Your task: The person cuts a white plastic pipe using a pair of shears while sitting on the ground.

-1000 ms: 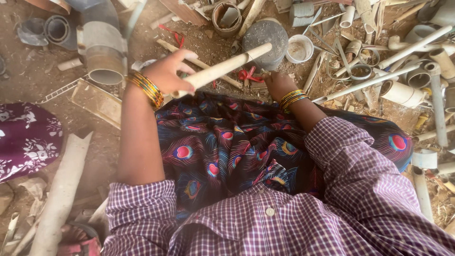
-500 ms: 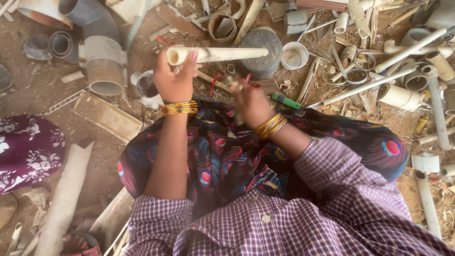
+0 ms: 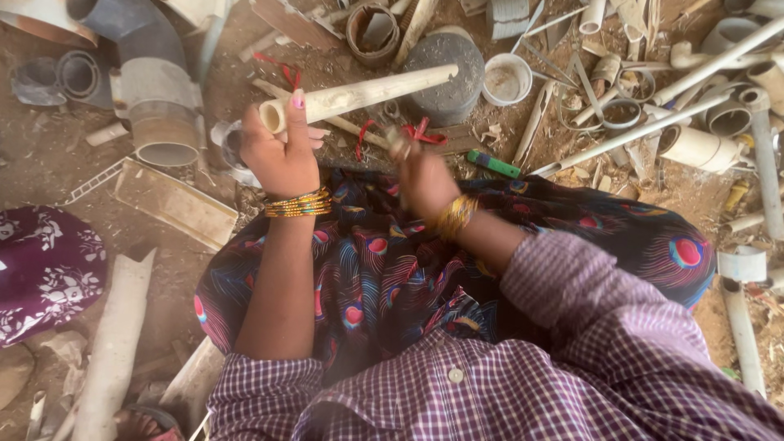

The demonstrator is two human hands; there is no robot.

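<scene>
Hands: two | left hand [image 3: 282, 155] grasps one cream pipe [image 3: 359, 95] | right hand [image 3: 420, 171] clenches one red-handled tool [image 3: 418, 135]

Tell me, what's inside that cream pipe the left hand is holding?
The cream pipe shows its open end beside the left hand, and that opening looks hollow and empty. Deeper inside is hidden by the pipe's own wall, so anything farther along cannot be seen.

Bare dirt floor [image 3: 49, 163], daylight, littered pipe offcuts [image 3: 719, 61] all around.

Pipe scraps [image 3: 702, 147] crowd ahead — bare dirt [image 3: 49, 163] leftward.
</scene>
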